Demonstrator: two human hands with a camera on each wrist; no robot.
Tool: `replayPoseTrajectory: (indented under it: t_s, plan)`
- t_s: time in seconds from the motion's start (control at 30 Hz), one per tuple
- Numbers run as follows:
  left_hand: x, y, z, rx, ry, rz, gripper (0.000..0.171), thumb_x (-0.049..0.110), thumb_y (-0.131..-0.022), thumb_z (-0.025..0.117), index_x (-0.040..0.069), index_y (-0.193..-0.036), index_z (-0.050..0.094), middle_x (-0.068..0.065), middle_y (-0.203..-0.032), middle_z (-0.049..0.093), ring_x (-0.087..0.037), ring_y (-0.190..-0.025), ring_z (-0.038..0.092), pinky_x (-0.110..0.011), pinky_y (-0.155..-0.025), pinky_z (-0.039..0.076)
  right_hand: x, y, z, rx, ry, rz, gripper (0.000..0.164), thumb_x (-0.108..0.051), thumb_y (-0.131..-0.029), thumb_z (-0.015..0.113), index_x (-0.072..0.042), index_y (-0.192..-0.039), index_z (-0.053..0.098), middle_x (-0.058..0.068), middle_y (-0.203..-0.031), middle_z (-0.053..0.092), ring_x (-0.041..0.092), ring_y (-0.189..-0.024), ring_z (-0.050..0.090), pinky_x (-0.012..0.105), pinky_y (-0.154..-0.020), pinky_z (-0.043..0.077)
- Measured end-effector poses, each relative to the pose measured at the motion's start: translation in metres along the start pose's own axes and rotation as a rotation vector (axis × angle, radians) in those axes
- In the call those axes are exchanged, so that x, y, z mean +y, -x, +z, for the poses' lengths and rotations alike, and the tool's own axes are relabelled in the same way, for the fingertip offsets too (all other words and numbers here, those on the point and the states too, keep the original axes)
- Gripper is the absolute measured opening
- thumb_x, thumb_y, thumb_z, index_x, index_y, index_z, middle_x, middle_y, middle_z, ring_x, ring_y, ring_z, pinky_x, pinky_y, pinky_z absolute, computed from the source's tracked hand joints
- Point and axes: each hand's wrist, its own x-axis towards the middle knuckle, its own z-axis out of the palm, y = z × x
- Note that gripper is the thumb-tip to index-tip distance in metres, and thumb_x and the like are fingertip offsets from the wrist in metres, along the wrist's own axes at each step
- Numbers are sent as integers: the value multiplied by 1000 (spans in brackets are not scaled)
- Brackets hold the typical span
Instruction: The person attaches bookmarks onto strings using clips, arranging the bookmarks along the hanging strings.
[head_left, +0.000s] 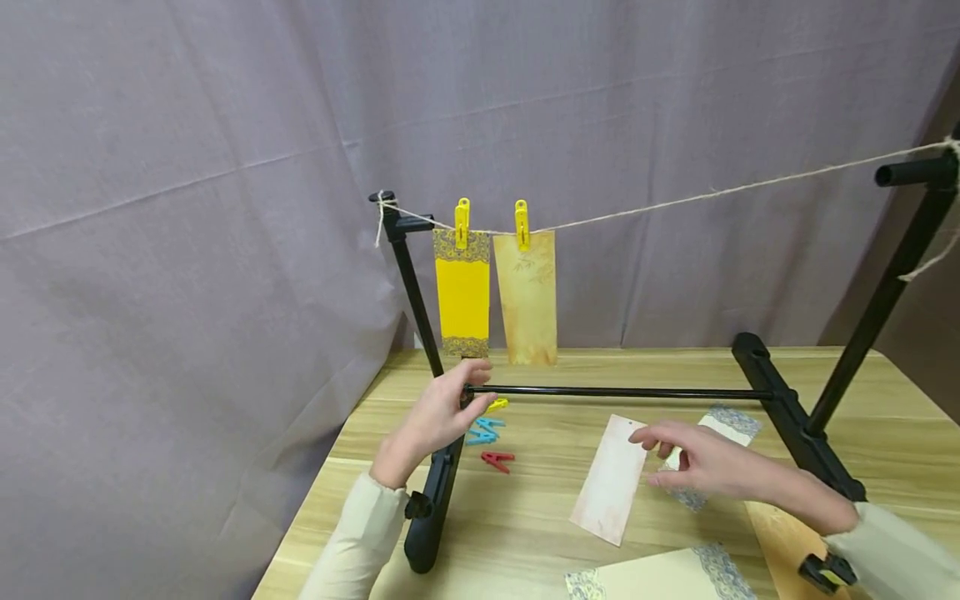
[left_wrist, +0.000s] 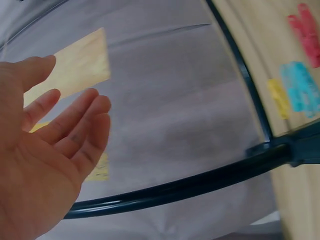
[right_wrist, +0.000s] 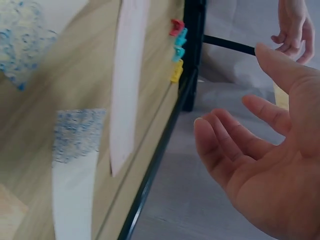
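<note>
Pale pink and thin like paper, the card (head_left: 606, 483) lies flat on the table (head_left: 525, 517), well in from the left edge. Its long way slants, one short end toward the back edge, with a tiny dark dot there. Your right hand (head_left: 701, 461) is nearer. Its fingers are bent with a wide gap to the thumb, holding nothing, in the air. The card lies below them and to the left.

Your left hand (head_left: 442, 408) holds nothing too, thumb apart. It is near a yellow clip (head_left: 498, 405), blue clips (head_left: 483, 432) and a red clip (head_left: 498, 461), all shiny like plastic, nearer the table's left edge.

Past them, a smooth black rack (head_left: 615, 392) holds a rough, hairy string (head_left: 712, 196). A bright yellow card (head_left: 463, 296) and a tan card (head_left: 531, 308) hang there, both long and straight-sided.
</note>
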Motion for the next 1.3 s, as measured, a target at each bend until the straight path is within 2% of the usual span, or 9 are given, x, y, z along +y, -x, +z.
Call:
replayPoseTrajectory:
  t_s: [0.17,0.27,0.4,0.5,0.6,0.73,0.87,1.07,1.3]
  plan:
    - [-6,4,18,-159,-31,-90,44,28,-97,63,14,-136,47,-7,-125,65,-22,-115,64,-39,-93,54,4,13,11,-90,2,16,58,-46,-86,71,-11,-130,56,4,-114,63,3,-95,56,23,-64,48]
    - [-8,5,28,-225,-77,-101,44,26,-96,64,13,-135,48,-8,-126,62,-23,-115,63,-39,-94,53,5,20,15,-123,31,23,59,-48,-86,71,-12,-130,55,6,-116,62,8,-95,57,24,-65,48]
    - [-9,6,41,-310,-137,-110,47,28,-96,64,12,-136,47,-12,-128,61,-23,-113,63,-38,-94,53,6,31,17,-164,33,73,58,-48,-84,72,-16,-129,56,5,-117,61,11,-95,58,25,-66,48]
    - [-12,8,49,-338,-176,-122,48,29,-95,65,14,-136,47,-13,-126,62,-22,-108,63,-36,-93,52,9,39,19,-213,24,105,60,-50,-83,72,-16,-130,56,3,-117,59,13,-97,58,25,-68,49]
    - [-16,11,56,-356,-217,-154,46,28,-93,68,17,-134,50,-10,-125,61,-21,-107,62,-35,-92,52,12,43,23,-256,24,89,62,-52,-83,72,-15,-130,56,-1,-115,57,10,-97,55,26,-70,48]
    - [-20,13,67,-424,-241,-210,46,26,-93,69,18,-135,51,-8,-131,58,-20,-112,61,-33,-91,52,17,49,29,-320,16,98,61,-52,-79,74,-20,-128,55,-3,-112,52,5,-91,46,24,-68,43]
    - [-21,15,77,-486,-270,-239,46,26,-90,72,19,-132,54,-8,-131,58,-17,-104,60,-31,-85,52,22,56,33,-382,15,134,60,-48,-76,79,-25,-125,54,-4,-106,46,3,-86,37,21,-65,36]
    - [-21,15,84,-528,-368,-241,42,30,-88,74,21,-126,59,-3,-117,61,-16,-94,60,-30,-76,51,26,62,38,-383,129,77,61,-45,-72,82,-27,-121,51,-8,-96,37,3,-83,29,19,-61,30]
    - [-21,12,88,-584,-435,-242,41,28,-83,79,21,-120,62,-3,-112,63,-22,-103,56,-32,-80,50,25,59,40,-394,198,132,48,-39,-71,85,-30,-102,50,-9,-91,34,4,-81,29,20,-60,29]
